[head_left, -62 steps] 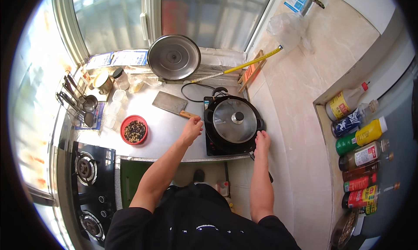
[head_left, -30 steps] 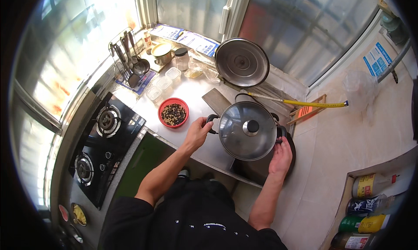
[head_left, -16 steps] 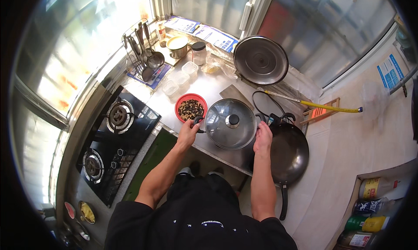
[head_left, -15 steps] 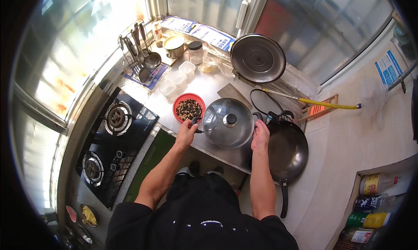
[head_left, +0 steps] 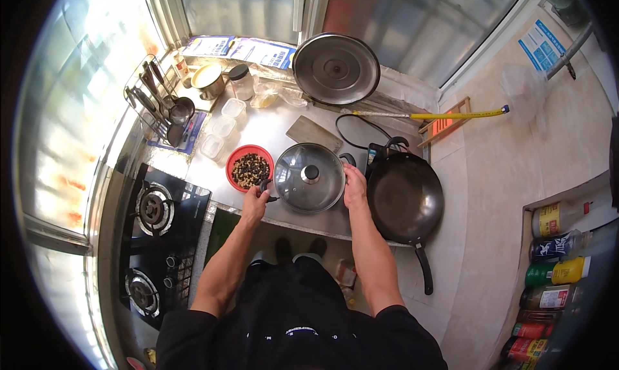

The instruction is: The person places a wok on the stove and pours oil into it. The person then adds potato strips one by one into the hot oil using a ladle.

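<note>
My two hands hold a dark pot by its black side handles. A glass lid [head_left: 309, 192] with a black knob covers it, and its contents cannot be made out. My left hand [head_left: 253, 204] is closed round the left handle [head_left: 265, 187]. On the other side, my right hand [head_left: 354, 187] grips at the right handle, partly hiding it. The pot is at the front edge of the steel counter; whether it rests there I cannot tell. Just left of it is a red bowl [head_left: 233, 152] of dark and pale beans or grains. A black wok [head_left: 406, 196] lies close to my right hand.
Behind the pot lie a cleaver-like flat blade [head_left: 314, 134] and a black cable. Clear plastic tubs [head_left: 224, 126], a jar [head_left: 242, 83] and a utensil rack [head_left: 161, 102] stand further back. A large round lid [head_left: 336, 69] leans by the window. At left is a gas stove [head_left: 164, 241].
My view has turned, shifting the counter leftward in the picture and bringing more shelf bottles in at the right. Both hands remain on the pot's handles.
</note>
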Available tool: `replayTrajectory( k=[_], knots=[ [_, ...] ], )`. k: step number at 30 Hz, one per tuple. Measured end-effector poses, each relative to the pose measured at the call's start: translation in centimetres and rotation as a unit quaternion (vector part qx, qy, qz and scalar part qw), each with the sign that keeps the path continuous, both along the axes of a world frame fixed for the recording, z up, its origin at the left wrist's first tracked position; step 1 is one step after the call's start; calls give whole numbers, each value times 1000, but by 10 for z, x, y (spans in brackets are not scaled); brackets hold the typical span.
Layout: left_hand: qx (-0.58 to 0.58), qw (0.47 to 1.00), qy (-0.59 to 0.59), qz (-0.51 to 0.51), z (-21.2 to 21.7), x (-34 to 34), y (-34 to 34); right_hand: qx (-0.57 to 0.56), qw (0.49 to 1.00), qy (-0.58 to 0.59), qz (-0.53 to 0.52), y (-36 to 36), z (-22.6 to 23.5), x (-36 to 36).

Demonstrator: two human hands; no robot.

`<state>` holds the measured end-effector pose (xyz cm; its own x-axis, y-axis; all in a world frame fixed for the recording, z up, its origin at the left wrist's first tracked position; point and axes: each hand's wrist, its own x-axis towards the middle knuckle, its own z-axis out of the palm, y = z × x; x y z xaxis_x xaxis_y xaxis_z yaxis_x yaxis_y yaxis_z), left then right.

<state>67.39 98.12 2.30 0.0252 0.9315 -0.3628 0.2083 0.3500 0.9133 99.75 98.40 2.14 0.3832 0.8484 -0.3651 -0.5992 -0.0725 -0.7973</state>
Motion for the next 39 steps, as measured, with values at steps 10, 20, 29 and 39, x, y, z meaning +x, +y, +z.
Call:
replayTrajectory(
  k=[10,20,29,39],
  knots=[
    [-37,999,-25,25,2,4,-2,-52,888,-456,-24,-71,57,-10],
    [-179,976,-72,-97,16,25,-62,-174,743,-620,-183,-239,97,108],
    [-152,959,-132,-197,52,116,-128,-398,642,-632,174,-308,107,159],
    [-141,967,-158,-142,62,95,-203,-372,784,-476,147,-329,65,169]
  ],
)
